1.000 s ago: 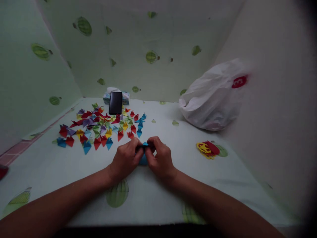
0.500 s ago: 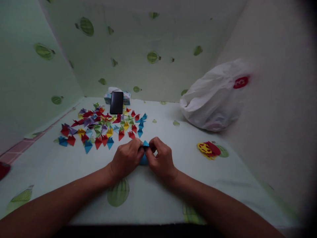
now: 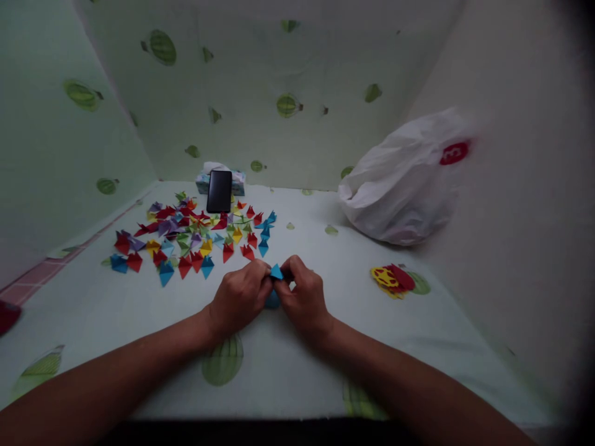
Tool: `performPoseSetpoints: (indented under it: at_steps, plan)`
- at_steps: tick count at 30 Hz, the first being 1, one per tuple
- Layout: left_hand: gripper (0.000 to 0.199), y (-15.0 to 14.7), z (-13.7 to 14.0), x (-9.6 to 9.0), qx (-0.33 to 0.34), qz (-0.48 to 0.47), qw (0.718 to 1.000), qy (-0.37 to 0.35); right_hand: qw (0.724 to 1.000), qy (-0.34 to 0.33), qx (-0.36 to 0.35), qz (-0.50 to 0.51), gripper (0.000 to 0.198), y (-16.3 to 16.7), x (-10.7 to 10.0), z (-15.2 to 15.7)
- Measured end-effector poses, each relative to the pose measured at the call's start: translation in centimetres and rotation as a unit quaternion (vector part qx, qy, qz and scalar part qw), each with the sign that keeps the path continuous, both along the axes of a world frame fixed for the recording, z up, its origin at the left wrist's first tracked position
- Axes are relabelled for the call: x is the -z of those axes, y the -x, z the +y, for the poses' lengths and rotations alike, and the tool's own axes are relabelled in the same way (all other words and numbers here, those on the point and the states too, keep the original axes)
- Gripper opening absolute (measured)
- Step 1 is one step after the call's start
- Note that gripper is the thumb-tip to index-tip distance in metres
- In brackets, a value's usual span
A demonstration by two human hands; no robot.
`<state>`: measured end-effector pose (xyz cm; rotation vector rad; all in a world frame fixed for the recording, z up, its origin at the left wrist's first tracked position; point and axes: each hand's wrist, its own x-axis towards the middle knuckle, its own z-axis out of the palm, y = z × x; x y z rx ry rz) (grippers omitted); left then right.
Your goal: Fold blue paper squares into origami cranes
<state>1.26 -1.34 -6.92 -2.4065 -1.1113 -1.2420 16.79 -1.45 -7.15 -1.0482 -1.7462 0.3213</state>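
Between my two hands is a small folded piece of blue paper point(image 3: 276, 272), its pointed tip showing above the fingertips. My left hand point(image 3: 242, 288) pinches it from the left, thumb and forefinger closed. From the right, my right hand point(image 3: 303, 293) pinches it the same way, with the fingers curled. Below the fingertips a further patch of blue shows; I cannot tell whether it is part of the same paper. Beyond my hands to the left lie several folded paper pieces point(image 3: 185, 267) in red, blue, yellow, purple and green.
A black phone point(image 3: 219, 191) leans on a tissue box point(image 3: 238, 183) behind the folded pieces. At the right, a white plastic bag point(image 3: 395, 186) stands by the wall. Yellow and red cut-outs point(image 3: 385, 277) lie nearer me. A red object point(image 3: 8, 316) sits at the left edge.
The blue paper has tilted between my fingertips, so more of its pointed tip shows, slightly to the right. Both hands stay in nearly the same place.
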Motion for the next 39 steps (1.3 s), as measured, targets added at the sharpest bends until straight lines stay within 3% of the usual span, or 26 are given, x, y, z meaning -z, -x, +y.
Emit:
performPoseSetpoints:
  at_steps: [8, 16, 18, 21, 24, 29, 39]
  plan:
    - [0.008, -0.1, -0.2, -0.1, 0.022, -0.028, 0.999, 0.027, 0.998, 0.006, -0.023, 0.051, 0.018, 0.0, -0.2, -0.3]
    - [0.003, -0.4, -0.6, -1.0, 0.048, -0.185, 0.953, 0.235, 0.997, -0.008, -0.033, 0.073, 0.02, -0.1, 0.2, 0.1]
    - [0.009, -0.2, -0.4, -1.3, 0.072, -0.219, 0.925, 0.302, 0.997, -0.002, -0.032, 0.067, 0.02, -0.3, 0.3, 0.4]
    - [0.015, 0.0, 0.0, -2.0, 0.107, -0.313, 0.841, 0.428, 0.998, -0.011, -0.037, 0.054, 0.021, -0.6, 0.4, 0.9]
    - [0.024, 0.2, 0.6, -2.7, 0.107, -0.387, 0.77, 0.496, 0.997, -0.04, -0.065, 0.033, 0.023, -0.9, 0.4, 1.3]
    - [0.03, 0.3, 0.9, -3.0, 0.105, -0.371, 0.742, 0.548, 0.991, -0.081, -0.108, -0.011, 0.025, -1.0, 0.4, 1.4]
    - [0.03, 0.1, 1.3, -2.4, 0.092, -0.443, 0.667, 0.592, 0.987, -0.089, -0.123, -0.049, 0.028, -1.2, 0.3, 1.7]
